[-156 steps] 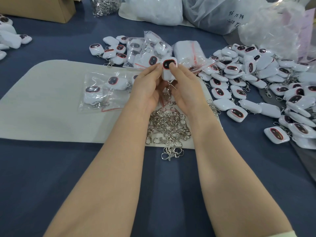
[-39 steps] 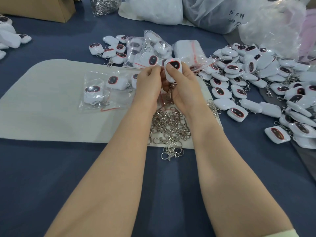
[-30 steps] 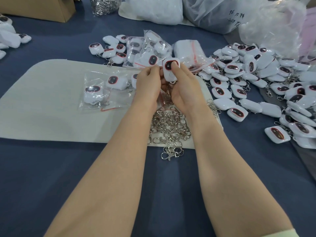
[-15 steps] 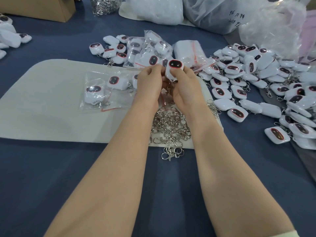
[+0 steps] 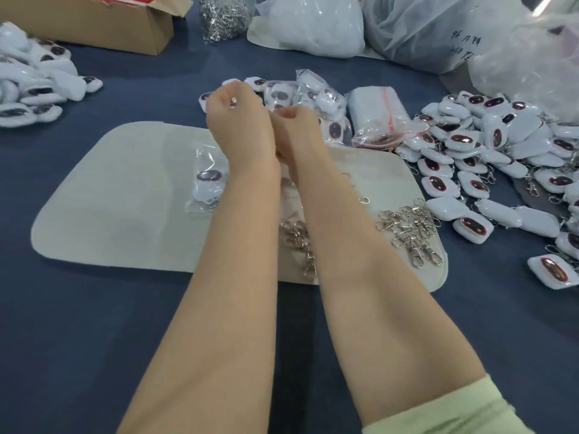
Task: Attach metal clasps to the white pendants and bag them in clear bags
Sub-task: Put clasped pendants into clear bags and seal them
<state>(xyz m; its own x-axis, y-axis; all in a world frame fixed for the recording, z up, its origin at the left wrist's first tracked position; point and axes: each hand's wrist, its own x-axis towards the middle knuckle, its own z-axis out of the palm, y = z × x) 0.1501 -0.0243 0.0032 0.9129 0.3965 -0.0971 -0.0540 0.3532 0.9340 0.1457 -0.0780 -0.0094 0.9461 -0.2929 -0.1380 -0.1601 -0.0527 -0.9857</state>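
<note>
My left hand [image 5: 239,120] is raised over the far edge of the cream mat [image 5: 125,198], fingers curled round a white pendant [image 5: 232,103] of which only a red-rimmed sliver shows. My right hand [image 5: 294,126] is beside it, almost touching, fingers curled away from me; what it holds is hidden. Loose metal clasps [image 5: 407,233] lie on the mat's right corner, with more clasps [image 5: 296,236] between my forearms. One bagged pendant [image 5: 208,180] lies on the mat by my left wrist. Just beyond my hands are more bagged pendants [image 5: 313,95].
A big pile of white pendants [image 5: 470,145] covers the right side. A stack of clear bags [image 5: 376,111] lies behind the mat. Further pendants [image 5: 31,89] sit far left, beside a cardboard box [image 5: 109,29]. A heap of clasps [image 5: 222,14] and large plastic sacks [image 5: 423,26] line the back.
Both hands have moved forward and left, off the clasp pile toward the bagged pendants at the back. The pendant, earlier upright between both hands, is now almost hidden in my left hand.
</note>
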